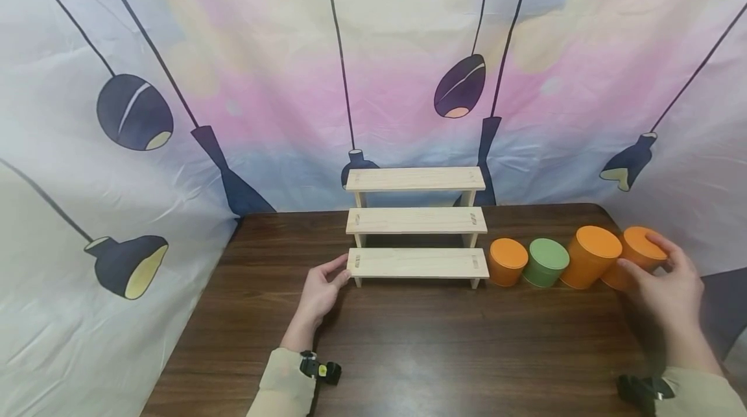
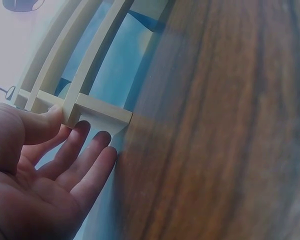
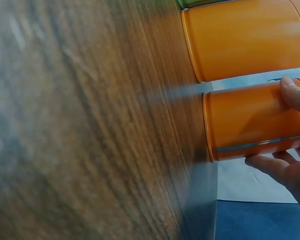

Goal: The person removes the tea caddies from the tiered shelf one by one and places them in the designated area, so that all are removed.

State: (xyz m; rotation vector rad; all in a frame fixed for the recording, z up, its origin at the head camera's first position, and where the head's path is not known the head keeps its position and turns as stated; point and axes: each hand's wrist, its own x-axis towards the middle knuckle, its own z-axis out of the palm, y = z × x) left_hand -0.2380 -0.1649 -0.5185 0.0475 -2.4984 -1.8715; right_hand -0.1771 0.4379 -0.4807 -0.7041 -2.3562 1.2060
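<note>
A three-tier pale wooden step shelf (image 1: 417, 264) stands at the middle of the table. My left hand (image 1: 320, 288) pinches the left end of its lowest step; in the left wrist view the thumb (image 2: 51, 116) lies against the board while the fingers reach toward its end support. On the far right, my right hand (image 1: 674, 287) holds an orange canister (image 1: 638, 251) between thumb and fingers. That canister (image 3: 255, 120) stands upright on the table beside a taller orange canister (image 1: 592, 258). Left of these are a green canister (image 1: 546, 262) and a small orange canister (image 1: 508, 262), close to the shelf.
The dark wood-grain table (image 1: 420, 339) ends near the right-hand canister. Behind it hangs a pastel cloth (image 1: 262, 80) printed with dark lamps. Both wrists wear black straps with small devices (image 1: 329, 373).
</note>
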